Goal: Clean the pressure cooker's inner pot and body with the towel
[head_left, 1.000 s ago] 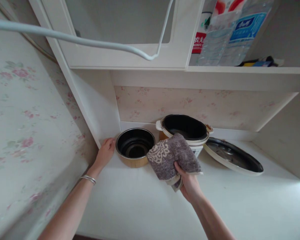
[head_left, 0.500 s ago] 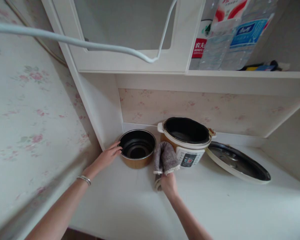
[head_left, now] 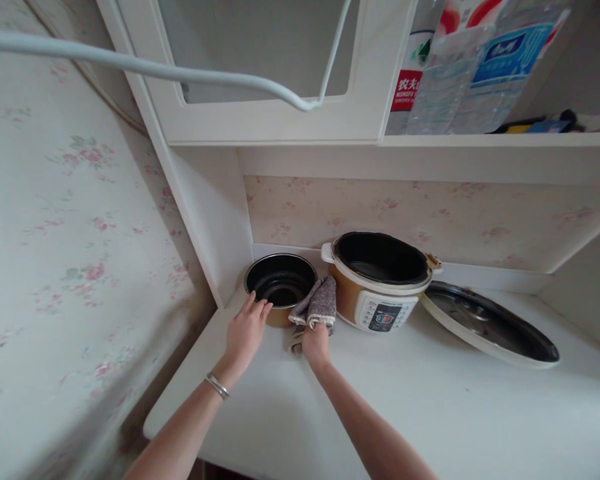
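Observation:
A round pot, black inside and golden brown outside, stands on the white counter near the left cabinet wall. The fingers of my left hand are bent over its front-left rim, with the tips at the inside edge. In my right hand is a folded grey-brown cloth with a pale border. That cloth presses against the pot's front-right side and rim, hiding part of its outer wall. Just to the right stands an electric cooker, white and gold with a black interior, its top uncovered.
A large oval lid lies tilted beside the cooker, dark inner side up. Overhead, a white cabinet and a shelf with plastic bottles jut out. A white cable hangs across the view. Flowered wallpaper covers the left wall.
My left hand has moved from the pot's left side round to its front-left rim. My right hand has brought the cloth left, away from the cooker's front, against the pot. The view has shifted slightly.

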The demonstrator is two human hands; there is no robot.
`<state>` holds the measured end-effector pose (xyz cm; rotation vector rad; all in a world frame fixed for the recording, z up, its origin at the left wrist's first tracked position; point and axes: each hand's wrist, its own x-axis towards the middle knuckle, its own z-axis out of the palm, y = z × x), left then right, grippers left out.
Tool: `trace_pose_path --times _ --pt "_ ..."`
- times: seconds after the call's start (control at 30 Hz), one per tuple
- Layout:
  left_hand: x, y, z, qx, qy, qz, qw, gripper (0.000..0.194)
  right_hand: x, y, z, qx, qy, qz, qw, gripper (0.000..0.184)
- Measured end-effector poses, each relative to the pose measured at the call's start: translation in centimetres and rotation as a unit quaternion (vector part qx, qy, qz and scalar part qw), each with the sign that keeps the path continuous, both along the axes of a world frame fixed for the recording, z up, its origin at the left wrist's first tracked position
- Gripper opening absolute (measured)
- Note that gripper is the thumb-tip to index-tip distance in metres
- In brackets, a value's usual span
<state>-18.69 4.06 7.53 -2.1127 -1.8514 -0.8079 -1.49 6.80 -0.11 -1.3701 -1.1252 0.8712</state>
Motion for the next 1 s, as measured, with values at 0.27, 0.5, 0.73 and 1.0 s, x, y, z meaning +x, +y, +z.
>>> trace_pose_path --times 0.27,0.5,0.73,1.0 --pt "-5.0 3.2 2.5 -0.020 0.048 -0.155 0.986 0.040 2.5 1.3 0.5 -0.055 0.011 -0.014 0.998 0.012" --pt "-4.7 5.3 2.5 -0.055 0.080 -0.179 0.979 0.034 1.2 0.0 1.2 -0.036 0.067 -0.005 0.997 0.037" --pt "1.6 0.6 1.8 0.013 0.058 -0.107 0.993 0.035 0.4 -0.4 1.3 -0.025 0.094 0.009 0.995 0.041" --pt "-4.8 5.1 1.8 -0.031 0.023 -0.154 0.987 0.039 1.0 0.1 1.2 -0.037 0.141 0.012 0.989 0.048"
